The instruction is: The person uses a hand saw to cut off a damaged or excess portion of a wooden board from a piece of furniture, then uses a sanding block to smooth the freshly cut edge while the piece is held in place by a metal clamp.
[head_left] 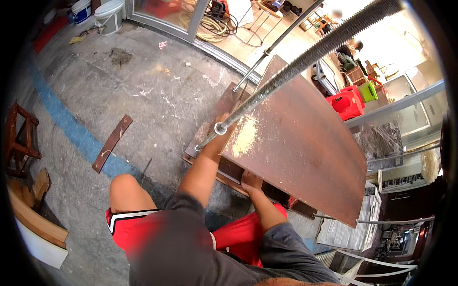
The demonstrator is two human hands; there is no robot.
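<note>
A broad brown wooden board (300, 138) lies raised in front of me, with a pile of pale sawdust (244, 136) near its left edge. Below it sits a lower brown wooden piece (202, 140). Thick threaded rod (305, 62) slants across the board, with a nut and washer (220, 127) at its lower end. My left hand (223, 117) reaches past that nut beside the board's left edge; its fingers are hidden. My right hand (250, 181) is tucked beneath the near edge of the board, fingers curled. What it grips, if anything, is out of sight.
A thinner rod (253, 69) rises at the far left corner. On the concrete floor lies a loose wooden strip (112, 143). A wooden stool (23, 138) stands left, above curved wooden pieces (40, 214). Red plastic stool (346, 102) and glass door (167, 16) are beyond.
</note>
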